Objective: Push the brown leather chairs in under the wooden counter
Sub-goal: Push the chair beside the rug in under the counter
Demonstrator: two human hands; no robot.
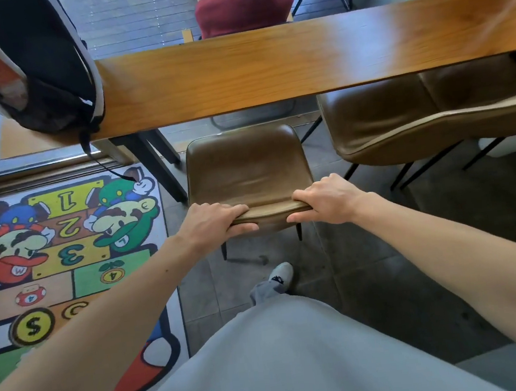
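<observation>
I have the left hand (213,219) and right hand (324,200) gripping the chair (247,167) by its back. Pushed crooked, it could hit the worktop leg (158,168) ahead-left.

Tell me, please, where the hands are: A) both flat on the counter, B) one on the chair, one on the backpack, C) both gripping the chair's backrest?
C: the left hand and right hand each curl over the backrest's top edge on the chair.

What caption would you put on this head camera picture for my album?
The left hand and right hand grip the back of a chair in front of the counter.
</observation>
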